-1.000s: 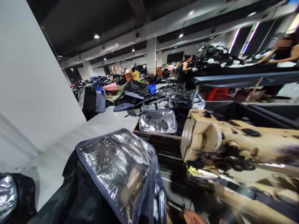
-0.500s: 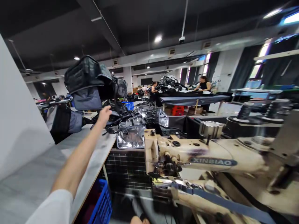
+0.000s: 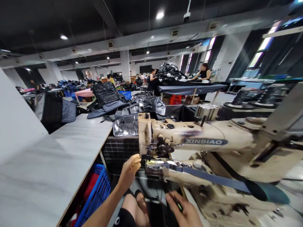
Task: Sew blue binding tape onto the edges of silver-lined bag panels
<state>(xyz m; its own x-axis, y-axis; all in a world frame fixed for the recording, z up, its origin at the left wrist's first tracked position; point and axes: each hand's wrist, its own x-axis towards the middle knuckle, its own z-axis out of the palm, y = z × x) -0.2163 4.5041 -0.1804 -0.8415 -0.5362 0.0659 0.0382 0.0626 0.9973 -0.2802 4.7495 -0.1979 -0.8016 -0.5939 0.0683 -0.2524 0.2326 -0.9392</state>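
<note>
A cream sewing machine point(image 3: 203, 134) marked XINBIAO stands in front of me. My left hand point(image 3: 132, 166) is at its needle end, fingertips pinched together; whatever they grip is too small to make out. Below the machine's lower arm, my right hand point(image 3: 186, 209) is curled around a small dark tool point(image 3: 177, 203) with a green part, mostly hidden by the fingers. A blue-grey strip point(image 3: 210, 176) runs along the lower arm to the needle area. A black backpack point(image 3: 106, 94) rests on the heap of bags beyond the table.
A marbled white table point(image 3: 71, 142) extends on the left, with a blue crate point(image 3: 96, 192) under its edge. Silver-lined bags point(image 3: 126, 125) lie behind the machine head. Thread cones point(image 3: 241, 97) stand at right. Two people work by a far table point(image 3: 191, 89) heaped with black material.
The backpack, in the air before, now rests on the heap. My left hand has come back from it to the needle end. My right hand has entered view with the dark tool.
</note>
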